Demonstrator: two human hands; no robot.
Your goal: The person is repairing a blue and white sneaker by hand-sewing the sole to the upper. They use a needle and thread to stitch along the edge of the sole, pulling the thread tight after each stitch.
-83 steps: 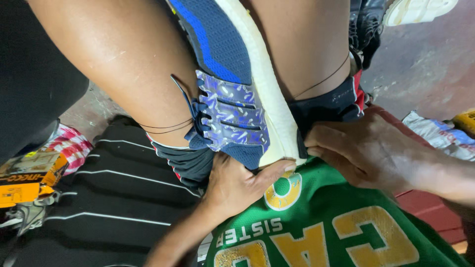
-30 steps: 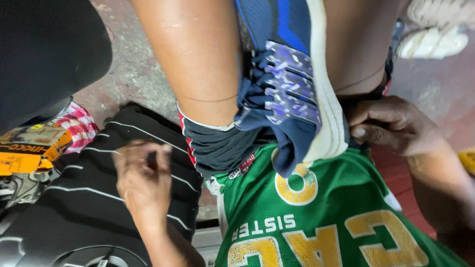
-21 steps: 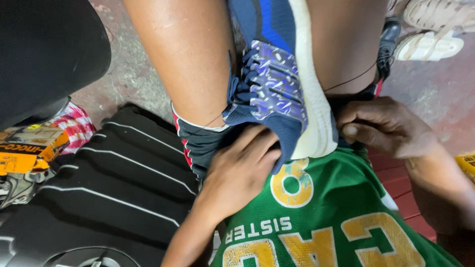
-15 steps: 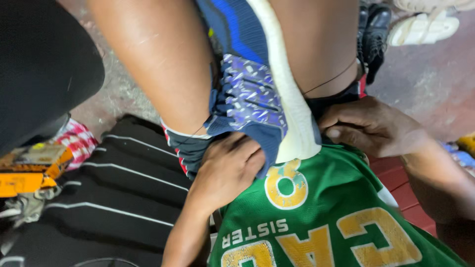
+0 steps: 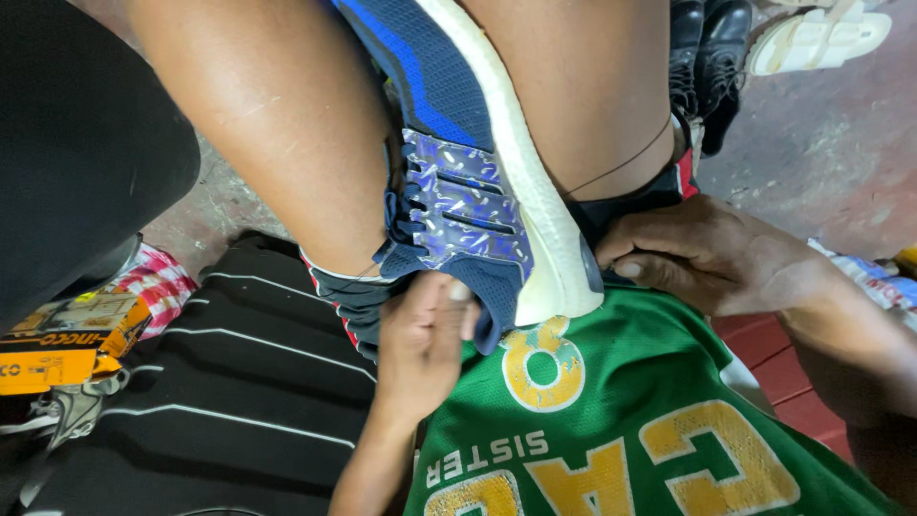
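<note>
Keep the blue shoe [image 5: 478,182] squeezed between the knees. Left hand [image 5: 420,349] fingers pinching its heel edge, probably; right hand [image 5: 712,258] gripping the sole.

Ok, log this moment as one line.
left hand: on blue sneaker heel | right hand: beside white sole | sneaker: clamped between knees | below: green jersey

Both hands [image 5: 425,344] at blue sneaker [image 5: 468,182]
</note>
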